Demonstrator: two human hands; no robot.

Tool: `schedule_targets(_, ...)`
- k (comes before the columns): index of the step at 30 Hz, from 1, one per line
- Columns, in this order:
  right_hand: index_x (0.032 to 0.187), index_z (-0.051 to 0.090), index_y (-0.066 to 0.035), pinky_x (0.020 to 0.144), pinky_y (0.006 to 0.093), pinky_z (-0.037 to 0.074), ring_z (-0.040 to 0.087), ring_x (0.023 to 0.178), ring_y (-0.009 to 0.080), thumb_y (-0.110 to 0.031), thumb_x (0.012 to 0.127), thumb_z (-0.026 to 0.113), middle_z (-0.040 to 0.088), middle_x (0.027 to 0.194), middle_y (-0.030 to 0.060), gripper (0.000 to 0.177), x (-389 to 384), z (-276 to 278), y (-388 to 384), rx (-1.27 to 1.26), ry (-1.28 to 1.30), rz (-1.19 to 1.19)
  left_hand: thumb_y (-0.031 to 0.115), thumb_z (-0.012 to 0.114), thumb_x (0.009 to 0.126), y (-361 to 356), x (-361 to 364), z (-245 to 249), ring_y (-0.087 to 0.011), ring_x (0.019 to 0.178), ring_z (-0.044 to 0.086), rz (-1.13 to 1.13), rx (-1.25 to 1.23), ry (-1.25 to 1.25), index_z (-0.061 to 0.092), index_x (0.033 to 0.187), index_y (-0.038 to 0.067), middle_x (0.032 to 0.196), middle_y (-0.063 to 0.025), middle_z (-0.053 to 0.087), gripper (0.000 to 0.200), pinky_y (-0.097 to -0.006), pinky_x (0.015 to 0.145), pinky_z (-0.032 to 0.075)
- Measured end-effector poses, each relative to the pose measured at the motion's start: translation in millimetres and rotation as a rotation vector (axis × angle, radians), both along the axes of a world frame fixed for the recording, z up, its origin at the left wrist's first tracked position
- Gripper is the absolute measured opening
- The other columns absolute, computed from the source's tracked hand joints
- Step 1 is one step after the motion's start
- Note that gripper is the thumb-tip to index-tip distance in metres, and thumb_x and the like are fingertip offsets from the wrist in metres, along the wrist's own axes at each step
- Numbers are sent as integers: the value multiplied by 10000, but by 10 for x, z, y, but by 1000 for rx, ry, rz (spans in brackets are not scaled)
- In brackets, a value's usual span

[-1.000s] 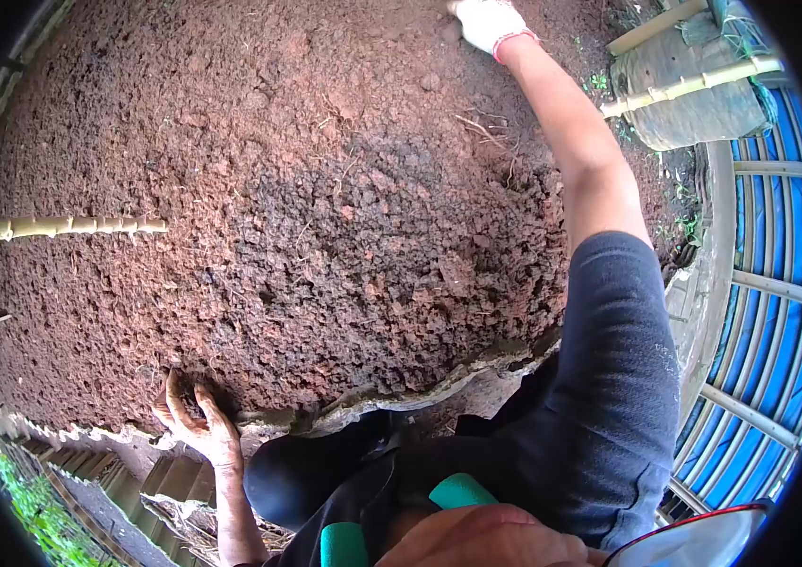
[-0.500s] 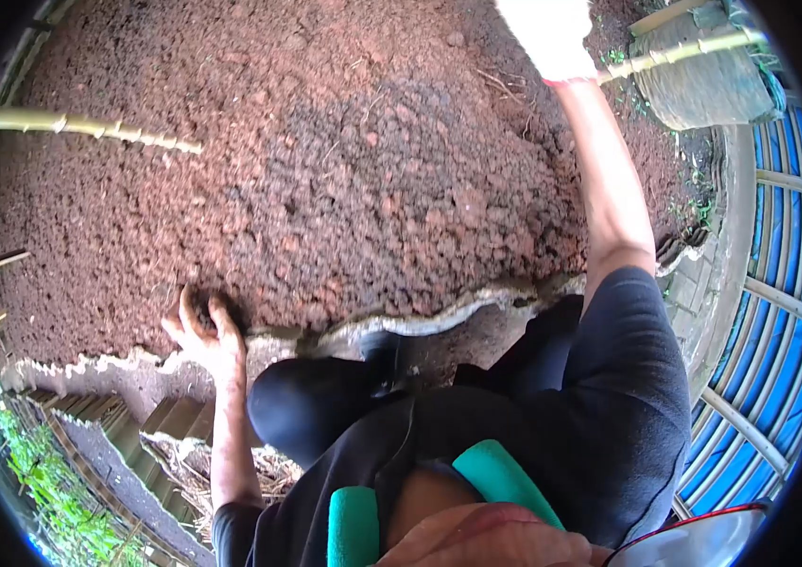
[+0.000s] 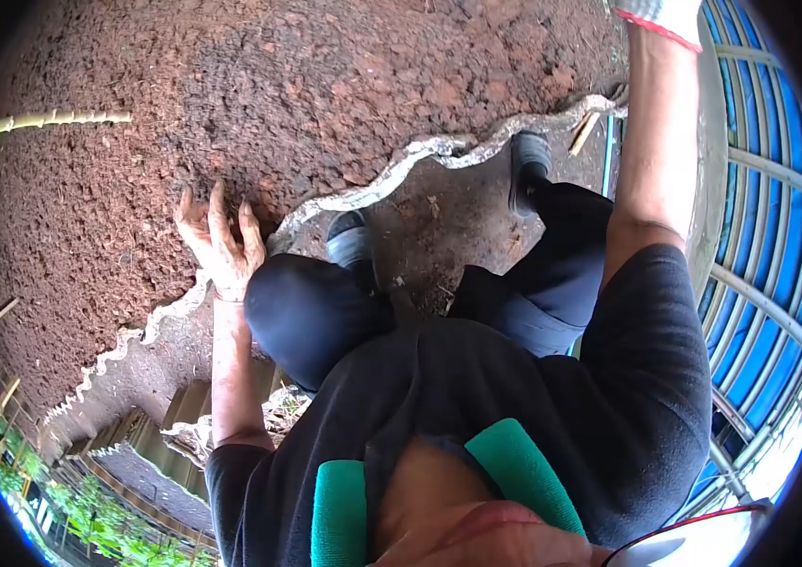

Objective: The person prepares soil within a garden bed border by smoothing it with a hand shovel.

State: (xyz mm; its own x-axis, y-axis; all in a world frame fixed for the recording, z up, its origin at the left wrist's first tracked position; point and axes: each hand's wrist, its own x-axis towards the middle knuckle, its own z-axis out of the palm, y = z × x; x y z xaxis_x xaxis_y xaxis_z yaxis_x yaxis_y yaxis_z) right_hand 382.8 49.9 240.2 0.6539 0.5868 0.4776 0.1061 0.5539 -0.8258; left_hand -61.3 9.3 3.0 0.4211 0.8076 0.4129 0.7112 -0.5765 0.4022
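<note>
My left hand (image 3: pixel 221 241) is bare and rests on reddish-brown soil (image 3: pixel 136 217) at the bed's near edge. Its fingers are spread, their tips pressed on the crumbly surface, and nothing shows in the grasp. My right hand (image 3: pixel 661 14) wears a white knit glove with a red cuff. It reaches up to the top right, where the frame cuts it off and its fingers are hidden. A wavy corrugated sheet (image 3: pixel 372 189) edges the soil, running just beside my left wrist.
A pale jointed stick (image 3: pixel 51 120) lies over the soil at left. Bent knees and shoes are over bare ground below the edging. Blue sheeting behind metal bars (image 3: pixel 769 246) lines the right side. Green plants (image 3: pixel 98 520) grow at lower left.
The view has shifted, bringing the edging and both shoes more into sight. My gloved right hand has moved right and partly out of frame. My left hand stays on the soil, fingers more outstretched.
</note>
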Motion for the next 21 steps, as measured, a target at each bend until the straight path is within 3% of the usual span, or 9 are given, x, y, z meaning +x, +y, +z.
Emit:
schedule_targets(4,1000,687,-66,443,295,440,542,538,116,-282,903,731,637,738,57,241,-227,-364,-334,-63,-17,-278,142,713,891,0,276,112,-297,1087,497,-115,159,33,607,1338,65,1262,-178,459,466,-441,980,432)
schedule_targets(7,963,716,32,759,285,508,637,773,163,-147,824,737,713,817,81,228,473,-2267,-188,-477,-476,-574,185,733,881,-115,613,169,-321,1128,486,-192,43,12,589,1364,94,1296,-195,443,512,-494,1007,414)
schedule_targets(10,824,729,4,704,274,503,643,740,136,-103,823,690,712,794,79,114,-163,-1149,-435,-407,-110,-274,210,741,869,-144,806,41,-330,1121,480,-246,18,-32,579,1373,98,1298,-229,428,542,-505,1030,393)
schedule_targets(13,919,662,-6,592,255,515,642,658,147,-106,892,639,684,765,72,106,-464,-485,-535,150,-87,-125,222,748,852,-182,1021,48,-355,1155,477,-216,31,1,573,1386,109,1229,-225,464,573,-521,1042,379)
schedule_targets(15,927,668,-5,590,248,510,642,650,148,-135,891,654,684,777,68,136,-513,-598,-562,105,-28,-5,219,750,841,-203,1184,49,-424,1287,400,-236,12,-16,587,1367,102,1135,-204,467,563,-598,1118,300)
schedule_targets(16,924,672,5,607,253,518,639,649,140,-126,881,672,691,784,69,138,-713,-773,-662,-206,12,-36,230,750,841,-211,1225,34,-434,1280,398,-246,14,10,587,1367,101,1130,-200,464,566,-611,1129,280)
schedule_targets(17,881,680,17,619,249,520,639,670,125,-91,871,680,702,778,75,108,-638,-1470,-581,-237,-194,-40,240,750,840,-207,1263,26,-444,1274,396,-253,20,34,587,1366,101,1125,-197,461,568,-625,1139,261)
schedule_targets(19,843,678,17,636,261,525,652,687,125,-78,866,682,719,795,82,98,-634,-1909,-476,-182,35,39,283,750,837,-201,1287,68,-447,1268,392,-231,48,111,582,1370,92,1104,-191,460,590,-614,1120,288)
schedule_targets(21,862,678,18,646,274,534,657,689,135,-83,868,685,722,803,87,101,-775,-1221,-587,-394,44,56,299,731,836,-125,1282,110,-417,1227,429,-180,72,143,602,1310,32,1112,-179,459,558,-584,1032,362)
